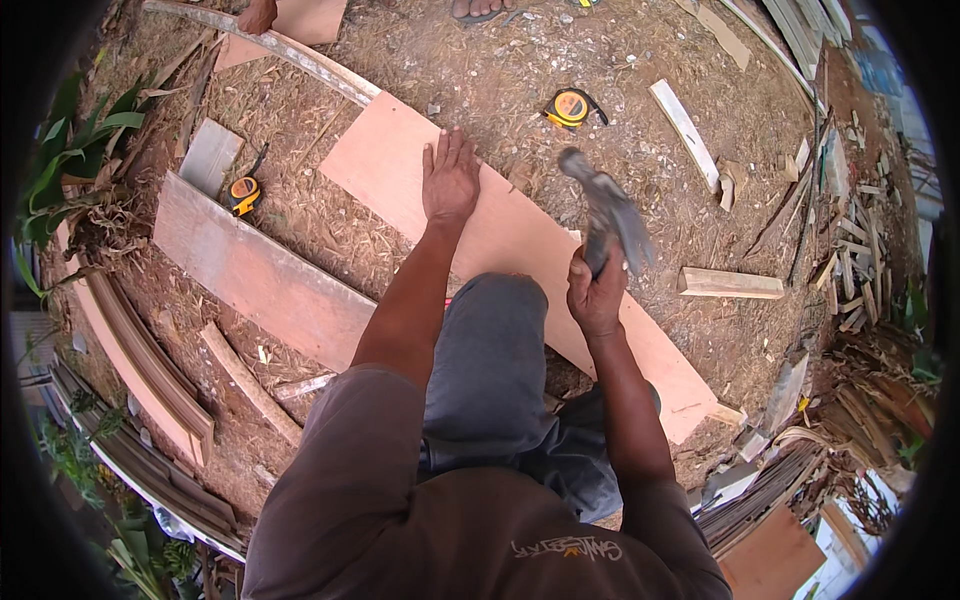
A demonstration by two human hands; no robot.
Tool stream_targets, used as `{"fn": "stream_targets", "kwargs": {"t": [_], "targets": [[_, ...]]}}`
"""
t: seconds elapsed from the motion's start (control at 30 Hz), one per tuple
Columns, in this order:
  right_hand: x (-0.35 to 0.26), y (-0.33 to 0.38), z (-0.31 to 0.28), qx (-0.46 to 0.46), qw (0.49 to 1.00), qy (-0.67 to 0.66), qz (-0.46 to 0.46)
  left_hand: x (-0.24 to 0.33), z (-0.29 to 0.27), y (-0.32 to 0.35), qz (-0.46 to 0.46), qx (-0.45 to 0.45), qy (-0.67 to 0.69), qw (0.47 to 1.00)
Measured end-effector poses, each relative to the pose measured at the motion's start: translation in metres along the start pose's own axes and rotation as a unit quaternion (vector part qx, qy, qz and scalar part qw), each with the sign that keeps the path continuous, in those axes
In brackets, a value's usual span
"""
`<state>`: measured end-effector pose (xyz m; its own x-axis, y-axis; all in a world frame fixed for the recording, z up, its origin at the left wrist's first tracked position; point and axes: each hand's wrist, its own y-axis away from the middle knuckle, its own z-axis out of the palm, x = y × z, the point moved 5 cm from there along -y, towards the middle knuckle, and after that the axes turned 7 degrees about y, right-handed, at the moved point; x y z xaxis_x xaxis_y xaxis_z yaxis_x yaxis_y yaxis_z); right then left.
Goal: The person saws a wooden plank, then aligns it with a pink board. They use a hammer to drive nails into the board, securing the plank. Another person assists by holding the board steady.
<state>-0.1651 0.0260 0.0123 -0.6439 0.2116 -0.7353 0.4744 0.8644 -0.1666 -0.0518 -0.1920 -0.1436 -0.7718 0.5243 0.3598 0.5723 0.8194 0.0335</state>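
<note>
A long pinkish plywood panel (520, 230) runs slantwise in front of me, from the upper middle down to the lower right. My left hand (452, 180) lies flat near its upper end, fingers stretched out over the wood. In my right hand (598, 292) is a hammer (606, 208), gripped by the handle and raised above the panel's far edge. Motion blurs the hammer's head. My bent knee (495, 330) covers part of the panel's near edge.
Two yellow-black tape measures (570, 107) (244, 195) lie on the straw-strewn ground. A weathered board (260, 275) rests left; wood offcuts (730, 283) lie right. Stacked curved boards (140, 350) stand far left. Another person's hand (258, 16) touches a long strip (300, 60) at the top.
</note>
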Motion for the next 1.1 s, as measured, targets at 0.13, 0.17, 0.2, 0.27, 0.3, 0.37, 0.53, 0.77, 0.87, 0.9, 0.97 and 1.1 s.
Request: {"fn": "stream_targets", "kwargs": {"t": [0.13, 0.17, 0.2, 0.27, 0.3, 0.37, 0.53, 0.77, 0.87, 0.9, 0.97, 1.1], "targets": [[0.036, -0.002, 0.012, -0.155, 0.949, 0.087, 0.26, 0.005, -0.006, -0.008, 0.003, 0.021, -0.001, 1.0], [0.02, -0.009, 0.001, -0.098, 0.974, 0.009, 0.206, 0.004, -0.006, -0.008, 0.004, 0.021, -0.007, 1.0], [0.004, -0.007, -0.016, -0.055, 0.976, -0.054, 0.205, 0.002, 0.0, -0.005, -0.013, -0.035, -0.018, 0.999], [-0.025, -0.018, -0.05, 0.062, 0.97, -0.206, 0.109, 0.002, -0.001, -0.003, 0.01, 0.013, -0.01, 1.0], [-0.036, -0.016, -0.06, 0.127, 0.946, -0.295, 0.05, 0.0, 0.003, -0.002, 0.0, -0.01, -0.01, 1.0], [-0.042, -0.007, -0.069, 0.25, 0.912, -0.322, -0.047, -0.001, 0.006, 0.001, 0.012, 0.009, -0.016, 1.0], [0.029, 0.002, 0.027, -0.244, 0.912, 0.169, 0.284, -0.001, 0.008, -0.005, 0.0, -0.017, -0.022, 1.0], [-0.043, -0.021, -0.075, 0.155, 0.95, -0.269, 0.026, 0.0, 0.005, -0.002, 0.001, 0.0, -0.01, 1.0], [-0.044, -0.009, -0.069, 0.278, 0.895, -0.316, -0.147, 0.0, 0.003, 0.002, 0.008, 0.008, -0.005, 1.0], [-0.034, -0.009, -0.042, 0.238, 0.927, -0.252, -0.143, 0.001, 0.002, 0.001, 0.015, 0.016, -0.002, 1.0], [0.018, 0.007, 0.018, -0.19, 0.947, 0.155, 0.205, 0.0, 0.001, -0.001, 0.01, 0.018, -0.004, 1.0], [0.03, 0.004, 0.0, -0.126, 0.95, 0.088, 0.273, 0.0, 0.005, -0.005, -0.01, -0.019, 0.012, 1.0]]}}
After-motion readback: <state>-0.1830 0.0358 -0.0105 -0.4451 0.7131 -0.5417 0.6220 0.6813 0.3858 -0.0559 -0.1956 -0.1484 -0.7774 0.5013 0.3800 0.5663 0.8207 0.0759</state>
